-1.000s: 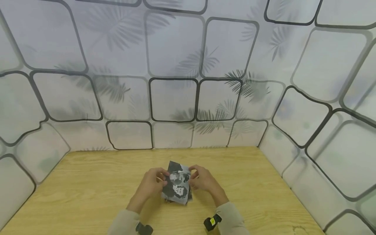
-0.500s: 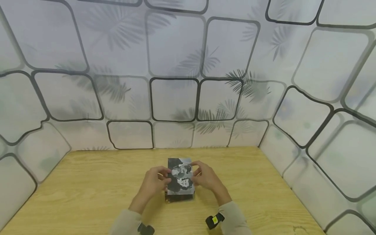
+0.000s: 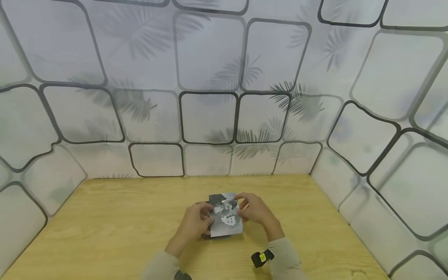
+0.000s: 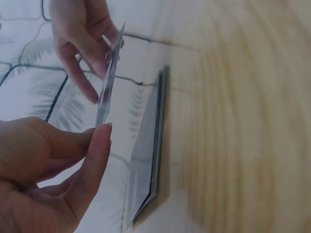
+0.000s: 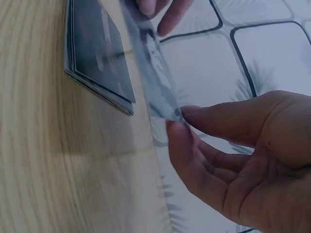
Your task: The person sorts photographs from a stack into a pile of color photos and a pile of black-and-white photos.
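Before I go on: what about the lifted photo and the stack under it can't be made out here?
- Stack: head view, mostly hidden under the lifted photo and the left hand; count unreadable.
- Stack's top print: right wrist view, dark and blurred.
- Photo: left wrist view, edge-on, image unseen.
- Right hand: head view, its fingertip grip sits behind the photo's edge.

Both hands are meeting close together, left hand [image 3: 194, 223] and right hand [image 3: 257, 210] pinching with thumbs and curled fingers [image 4: 97, 150].

photo [image 3: 226, 219] lifted off stack [image 4: 148, 160], tilted, shifted right
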A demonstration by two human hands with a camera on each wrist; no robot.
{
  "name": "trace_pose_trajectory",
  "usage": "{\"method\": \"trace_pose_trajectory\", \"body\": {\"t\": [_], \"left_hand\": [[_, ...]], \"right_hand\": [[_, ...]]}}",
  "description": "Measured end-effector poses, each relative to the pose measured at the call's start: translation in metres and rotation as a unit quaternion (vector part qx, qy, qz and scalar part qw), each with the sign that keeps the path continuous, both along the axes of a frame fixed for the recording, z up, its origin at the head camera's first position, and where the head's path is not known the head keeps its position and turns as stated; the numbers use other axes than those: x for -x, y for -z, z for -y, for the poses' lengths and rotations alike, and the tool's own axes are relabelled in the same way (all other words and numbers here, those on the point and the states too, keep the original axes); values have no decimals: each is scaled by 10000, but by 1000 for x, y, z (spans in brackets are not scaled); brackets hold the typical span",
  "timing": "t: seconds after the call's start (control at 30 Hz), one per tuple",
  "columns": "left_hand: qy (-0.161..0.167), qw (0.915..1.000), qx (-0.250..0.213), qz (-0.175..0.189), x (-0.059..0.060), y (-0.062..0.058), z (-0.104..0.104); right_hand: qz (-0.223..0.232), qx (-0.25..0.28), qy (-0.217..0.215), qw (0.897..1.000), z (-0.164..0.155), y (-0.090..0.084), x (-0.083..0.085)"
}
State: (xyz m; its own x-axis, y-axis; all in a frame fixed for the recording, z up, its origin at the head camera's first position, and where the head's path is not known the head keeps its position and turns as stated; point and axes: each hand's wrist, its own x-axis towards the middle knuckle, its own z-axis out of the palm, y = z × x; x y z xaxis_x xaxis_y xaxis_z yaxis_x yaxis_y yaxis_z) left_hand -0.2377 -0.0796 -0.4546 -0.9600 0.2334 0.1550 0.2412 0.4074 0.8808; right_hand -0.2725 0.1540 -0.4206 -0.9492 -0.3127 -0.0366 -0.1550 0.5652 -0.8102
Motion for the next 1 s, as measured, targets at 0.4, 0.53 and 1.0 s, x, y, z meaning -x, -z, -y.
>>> {"method": "trace_pose_trajectory", "body": {"t": [0.4, 0.53, 1.0], "left_hand": [[318, 9992, -108, -236, 8, -3, -36], [291, 9993, -143, -202, 15, -3, -49], [573, 9983, 55, -39, 29, -11, -92]], "right_hand": [[261, 61, 377, 9989, -35, -12, -1], [215, 40, 542, 9983, -47, -13, -1], [113, -328, 961, 9948, -79, -11, 3]]}}
